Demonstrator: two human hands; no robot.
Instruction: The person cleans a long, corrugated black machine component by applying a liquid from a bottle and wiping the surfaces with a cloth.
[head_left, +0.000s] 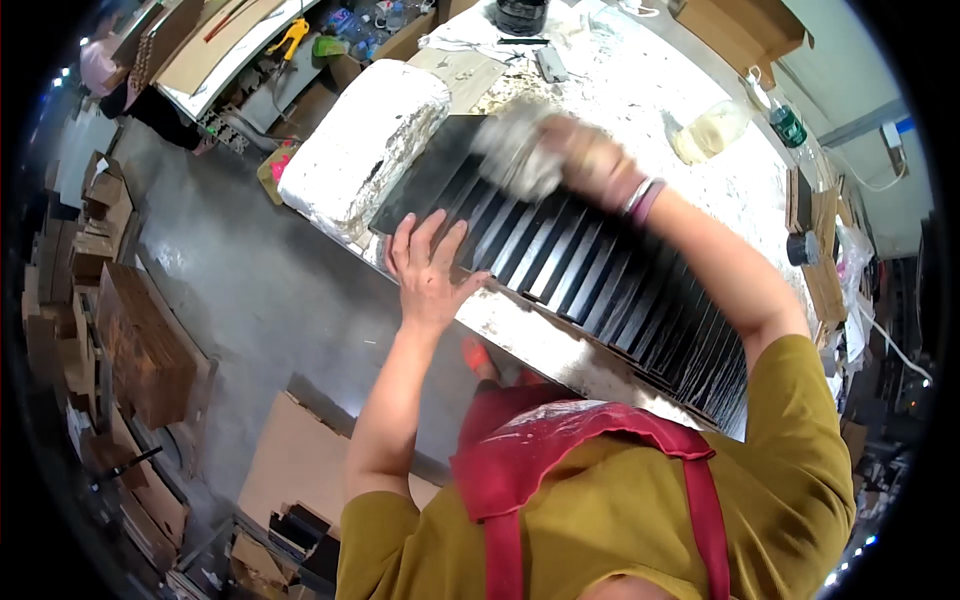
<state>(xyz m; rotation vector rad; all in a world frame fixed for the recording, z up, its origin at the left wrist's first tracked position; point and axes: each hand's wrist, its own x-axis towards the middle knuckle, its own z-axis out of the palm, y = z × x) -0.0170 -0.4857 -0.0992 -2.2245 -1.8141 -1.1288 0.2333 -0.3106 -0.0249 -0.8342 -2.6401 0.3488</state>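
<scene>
A black ribbed panel (590, 270) with many parallel slats lies across the white-stained workbench (700, 150). My left hand (428, 270) rests flat with fingers spread on the panel's near left edge. My right hand (590, 155) is closed around a crumpled grey-white rag (515, 150) and presses it on the panel's far left part; the rag is blurred. A band sits on my right wrist.
A thick white foam block (365, 145) lies at the bench's left end. A clear plastic container (710, 130) and a bottle (785, 120) stand on the bench. Stacks of brown wooden boards (140, 340) and cardboard (300, 460) lie on the grey floor. Another person (100, 65) is at the far left.
</scene>
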